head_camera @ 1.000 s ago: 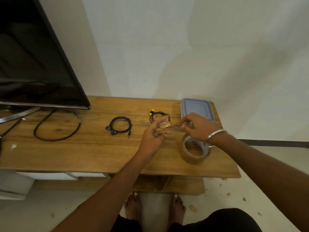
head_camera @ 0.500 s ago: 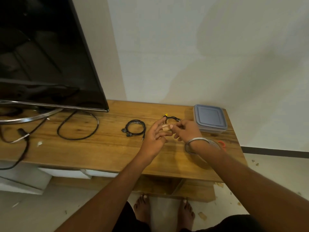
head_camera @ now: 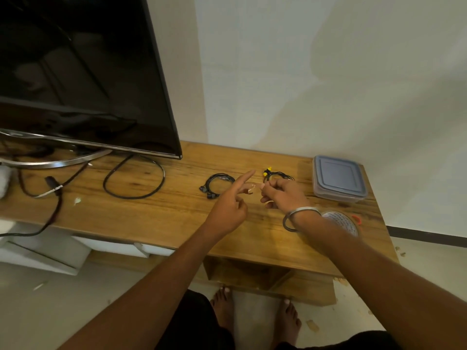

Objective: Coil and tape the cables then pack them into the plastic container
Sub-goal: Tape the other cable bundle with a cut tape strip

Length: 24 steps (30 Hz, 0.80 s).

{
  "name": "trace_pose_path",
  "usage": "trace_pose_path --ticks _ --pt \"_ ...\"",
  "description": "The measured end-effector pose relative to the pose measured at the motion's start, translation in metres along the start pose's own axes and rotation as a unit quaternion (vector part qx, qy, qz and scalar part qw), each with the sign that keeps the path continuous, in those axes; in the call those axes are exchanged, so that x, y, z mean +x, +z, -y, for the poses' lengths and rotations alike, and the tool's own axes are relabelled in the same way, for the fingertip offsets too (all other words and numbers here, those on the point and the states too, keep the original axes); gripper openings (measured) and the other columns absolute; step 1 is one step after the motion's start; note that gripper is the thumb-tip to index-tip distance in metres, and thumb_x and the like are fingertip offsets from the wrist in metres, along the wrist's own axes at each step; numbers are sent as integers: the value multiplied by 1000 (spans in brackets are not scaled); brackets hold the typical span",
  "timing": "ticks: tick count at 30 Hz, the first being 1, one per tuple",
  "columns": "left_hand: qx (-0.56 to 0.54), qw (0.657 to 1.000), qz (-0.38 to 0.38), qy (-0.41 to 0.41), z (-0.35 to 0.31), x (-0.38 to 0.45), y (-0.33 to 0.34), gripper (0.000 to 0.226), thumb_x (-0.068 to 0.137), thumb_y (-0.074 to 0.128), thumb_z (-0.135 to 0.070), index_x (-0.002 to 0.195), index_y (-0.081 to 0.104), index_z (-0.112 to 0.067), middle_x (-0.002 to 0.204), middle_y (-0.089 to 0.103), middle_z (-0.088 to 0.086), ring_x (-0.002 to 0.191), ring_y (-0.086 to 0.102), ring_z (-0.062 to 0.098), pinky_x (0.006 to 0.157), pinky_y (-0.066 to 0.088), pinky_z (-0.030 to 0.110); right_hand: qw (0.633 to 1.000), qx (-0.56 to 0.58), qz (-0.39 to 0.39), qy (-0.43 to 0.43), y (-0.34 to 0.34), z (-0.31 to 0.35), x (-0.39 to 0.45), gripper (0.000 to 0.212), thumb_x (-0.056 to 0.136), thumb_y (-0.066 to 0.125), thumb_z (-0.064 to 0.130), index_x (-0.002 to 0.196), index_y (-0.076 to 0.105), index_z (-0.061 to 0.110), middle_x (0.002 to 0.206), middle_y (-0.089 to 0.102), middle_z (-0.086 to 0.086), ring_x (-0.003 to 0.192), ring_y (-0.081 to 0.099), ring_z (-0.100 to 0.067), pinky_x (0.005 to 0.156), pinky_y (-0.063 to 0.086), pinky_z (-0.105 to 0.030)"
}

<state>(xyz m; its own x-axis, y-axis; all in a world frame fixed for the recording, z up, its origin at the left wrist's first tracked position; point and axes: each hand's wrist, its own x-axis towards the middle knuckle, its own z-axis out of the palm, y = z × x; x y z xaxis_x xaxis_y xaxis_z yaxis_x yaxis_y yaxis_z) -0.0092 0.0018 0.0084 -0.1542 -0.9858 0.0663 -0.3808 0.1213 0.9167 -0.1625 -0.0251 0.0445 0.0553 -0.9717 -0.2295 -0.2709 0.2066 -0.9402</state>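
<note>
A clear plastic container (head_camera: 338, 178) with a blue-grey lid on it stands at the table's far right. A small black coiled cable with yellow tips (head_camera: 277, 174) lies left of it, and a second black coiled cable (head_camera: 217, 183) lies further left. My left hand (head_camera: 228, 207) hovers between the two coils with its index finger straight, and a short clear piece of tape (head_camera: 250, 189) sticks to its middle fingertip. My right hand (head_camera: 284, 195) has curled fingers at the near edge of the yellow-tipped coil; whether it grips the coil is hidden. The tape roll (head_camera: 341, 221) lies beside my right wrist.
A large TV (head_camera: 75, 72) on a metal stand fills the wooden table's (head_camera: 164, 218) left half. A long black cable loop (head_camera: 134, 181) and more cords lie below the screen. An orange object (head_camera: 356, 219) peeks out behind the tape roll. The table's right edge is close to the container.
My hands have come apart: the tape piece stays on my left fingertip and my left index finger has straightened. My right hand has shifted toward the yellow-tipped cable. The tape roll lies on the table.
</note>
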Motion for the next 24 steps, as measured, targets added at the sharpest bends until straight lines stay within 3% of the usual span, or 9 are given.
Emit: trace_pose_path --ticks 4,7,10,15,20,24 --pt "102 994 -47 7 6 6 -8 80 89 50 6 153 22 -33 129 57 -6 107 53 7 91 47 26 1000 3 0 -21 4 -1 2 18 92 57 15 75 58 14 74 62 -2 66 63 -13 56 53 -21" --pt "209 969 -128 -36 16 15 -16 54 90 54 -4 141 44 -17 130 53 0 122 47 18 105 38 36 1000 9 -5 -18 4 -4 6 20 93 57 15 73 57 14 73 61 1 65 62 -13 53 52 -19" --pt "341 931 -91 -89 23 22 -19 30 94 55 -30 119 62 -16 129 48 2 123 39 24 103 30 39 1000 3 -16 -16 2 -9 8 21 92 57 15 71 57 15 72 61 0 64 61 -13 54 52 -20" --pt "426 896 -38 -122 24 39 -9 43 88 59 -53 114 64 -19 130 48 0 125 35 22 100 27 43 1000 -6 -24 -14 1 -19 13 16 91 60 16 76 60 12 70 62 -4 63 61 -13 51 51 -17" --pt "432 889 -33 -145 23 46 -6 17 91 59 -27 103 67 -17 127 51 3 124 34 24 99 27 43 1000 21 -22 0 -2 -30 19 14 89 62 15 76 59 14 69 62 -5 61 59 -14 51 50 -19" --pt "471 865 3 -175 20 48 -8 19 92 55 -16 110 61 -16 129 49 6 126 35 25 100 26 43 999 27 -24 6 -1 -33 20 11 89 63 16 78 61 13 70 62 -6 59 58 -13 50 49 -18"
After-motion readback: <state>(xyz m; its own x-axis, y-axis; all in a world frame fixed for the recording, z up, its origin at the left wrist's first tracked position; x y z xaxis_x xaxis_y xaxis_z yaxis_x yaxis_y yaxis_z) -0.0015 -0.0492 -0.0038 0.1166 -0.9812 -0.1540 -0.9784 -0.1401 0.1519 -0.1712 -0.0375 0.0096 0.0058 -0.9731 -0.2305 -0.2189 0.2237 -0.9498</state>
